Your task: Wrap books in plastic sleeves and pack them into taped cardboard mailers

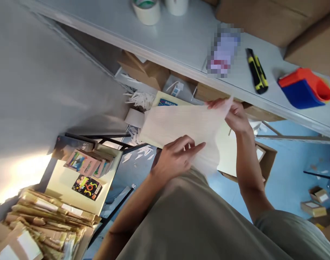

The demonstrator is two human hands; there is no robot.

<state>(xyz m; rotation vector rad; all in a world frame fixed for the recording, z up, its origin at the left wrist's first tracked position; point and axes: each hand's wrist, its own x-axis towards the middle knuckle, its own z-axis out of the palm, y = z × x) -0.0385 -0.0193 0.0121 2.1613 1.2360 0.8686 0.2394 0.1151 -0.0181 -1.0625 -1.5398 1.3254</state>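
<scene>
A thin, whitish translucent sheet [178,121], perhaps a bag, spreads over a pale yellow table in the middle of the view. My right hand [236,115] pinches its far right corner and holds it raised, so the right end bows upward. At the sheet's near edge is my left hand [175,157], its index finger stretched across the surface and the other fingers curled. My left thumb is mostly hidden, but the hand seems to grip that edge. Beneath the sheet's far side, part of a blue printed item [167,102] shows.
On the grey shelf [181,43] ahead lie tape rolls [147,11], a blurred-out phone-like object [224,52], a yellow-black utility knife [256,70] and a red-blue tape dispenser [305,86]. Books [86,162] and stacked brown packages [45,220] stand at left. An open carton [266,159] sits at right.
</scene>
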